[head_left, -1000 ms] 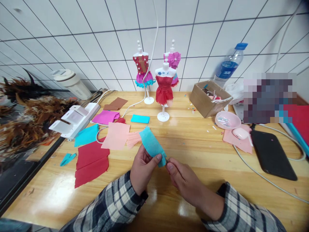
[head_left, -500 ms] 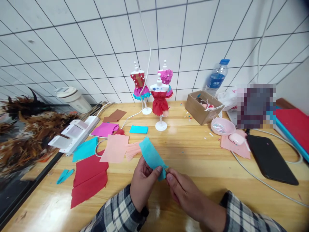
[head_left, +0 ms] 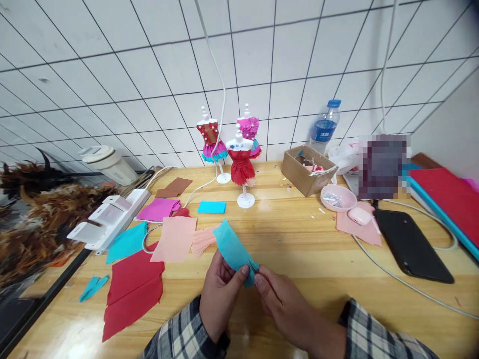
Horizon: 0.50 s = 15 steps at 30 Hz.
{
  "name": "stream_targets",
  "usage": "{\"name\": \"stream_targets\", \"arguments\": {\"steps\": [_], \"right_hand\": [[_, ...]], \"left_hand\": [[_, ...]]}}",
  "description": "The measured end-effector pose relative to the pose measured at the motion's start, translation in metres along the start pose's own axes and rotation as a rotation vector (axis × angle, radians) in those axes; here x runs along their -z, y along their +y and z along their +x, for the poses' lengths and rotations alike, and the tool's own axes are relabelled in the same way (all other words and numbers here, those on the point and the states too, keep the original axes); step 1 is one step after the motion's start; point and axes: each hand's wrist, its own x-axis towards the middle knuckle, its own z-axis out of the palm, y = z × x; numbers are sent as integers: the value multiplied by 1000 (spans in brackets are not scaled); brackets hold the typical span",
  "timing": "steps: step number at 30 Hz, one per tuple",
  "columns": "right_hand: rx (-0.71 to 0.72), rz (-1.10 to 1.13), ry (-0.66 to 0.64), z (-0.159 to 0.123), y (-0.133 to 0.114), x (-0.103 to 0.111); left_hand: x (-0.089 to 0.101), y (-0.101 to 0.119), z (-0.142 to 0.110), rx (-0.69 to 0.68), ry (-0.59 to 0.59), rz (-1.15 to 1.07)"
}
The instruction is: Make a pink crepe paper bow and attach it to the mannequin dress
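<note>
A strip of turquoise crepe paper (head_left: 230, 244) is pinched between the thumb and fingers of my left hand (head_left: 224, 286), held above the table in front of me. My right hand (head_left: 279, 294) is closed round small scissors (head_left: 252, 266), whose thin dark blades lie at the strip's lower right edge; the handles are hidden in my fingers. Just behind the strip lie a gathered peach paper piece (head_left: 204, 241) and a flat peach sheet (head_left: 175, 239). Beyond stands a mini dress form (head_left: 241, 162) in a red paper dress, with two more dressed forms behind it.
Red paper (head_left: 134, 294), turquoise paper (head_left: 127, 243) and magenta paper (head_left: 158, 210) lie left, near a white power strip (head_left: 116, 219) and brown feathers (head_left: 56, 214). Right are a cardboard box (head_left: 309, 179), a pink dish (head_left: 339, 204), a black phone (head_left: 413, 244) and a water bottle (head_left: 325, 127).
The whole view has shifted slightly, with objects lower and further left. Both hands keep their holds, and the scissor blades now show more clearly over the strip's edge.
</note>
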Motion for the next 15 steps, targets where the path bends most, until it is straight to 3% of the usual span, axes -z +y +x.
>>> {"name": "stream_targets", "arguments": {"steps": [15], "right_hand": [[16,0,-10,-1,-2,3]], "left_hand": [[3,0,0,2,4,32]]}}
